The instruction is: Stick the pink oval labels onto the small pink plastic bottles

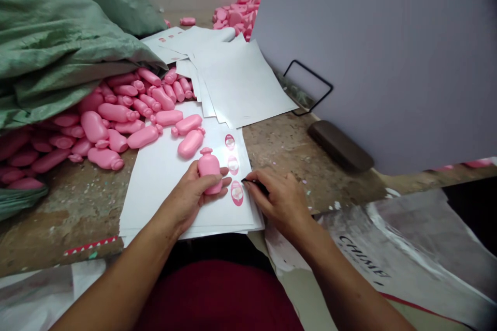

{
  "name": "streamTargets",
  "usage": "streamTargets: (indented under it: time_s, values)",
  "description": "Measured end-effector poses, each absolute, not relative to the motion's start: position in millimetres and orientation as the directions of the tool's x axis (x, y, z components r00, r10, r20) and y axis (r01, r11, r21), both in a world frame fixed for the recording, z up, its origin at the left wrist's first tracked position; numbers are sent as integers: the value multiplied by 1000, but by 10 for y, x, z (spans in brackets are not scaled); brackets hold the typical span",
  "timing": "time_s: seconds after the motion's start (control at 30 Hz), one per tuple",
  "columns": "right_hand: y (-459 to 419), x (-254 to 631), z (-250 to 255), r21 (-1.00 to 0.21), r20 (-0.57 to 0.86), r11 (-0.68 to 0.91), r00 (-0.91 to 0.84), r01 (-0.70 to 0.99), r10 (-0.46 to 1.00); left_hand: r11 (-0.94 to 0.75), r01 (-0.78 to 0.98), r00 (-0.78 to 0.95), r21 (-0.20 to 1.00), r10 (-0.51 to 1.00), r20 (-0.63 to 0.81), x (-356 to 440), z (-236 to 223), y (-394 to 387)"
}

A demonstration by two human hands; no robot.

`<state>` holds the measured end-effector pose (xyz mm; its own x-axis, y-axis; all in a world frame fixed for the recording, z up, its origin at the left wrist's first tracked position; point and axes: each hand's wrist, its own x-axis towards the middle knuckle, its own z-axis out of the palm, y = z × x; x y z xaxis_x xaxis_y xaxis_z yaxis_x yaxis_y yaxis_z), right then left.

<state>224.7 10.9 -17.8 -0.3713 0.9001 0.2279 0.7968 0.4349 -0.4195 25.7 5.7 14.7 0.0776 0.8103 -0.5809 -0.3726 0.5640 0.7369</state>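
My left hand is shut around a pink plastic bottle, which lies on its side with its neck pointing away from me. The bottle rests on a white label sheet. My right hand grips a thin black tool, partly hidden by my fingers. Its tip sits at the sheet's right side, just above a pink oval label. Two more oval labels run in a column farther up the sheet. Three loose pink bottles lie on the sheet's far end.
A heap of pink bottles lies on the stained concrete bench beside a green woven sack. More white sheets overlap behind. A grey board, black wire frame, and dark case stand to the right.
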Motion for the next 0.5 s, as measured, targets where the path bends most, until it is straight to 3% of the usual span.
streamTargets:
  time_s: [0.2,0.5]
  values:
    - [85,2187,-240,-292,293,482,-403,826,867,555,-346,76,756,820,-567,272,139,47]
    - [175,2174,-220,-273,285,506,-434,818,855,562,-323,83,761,818,-569,274,139,54]
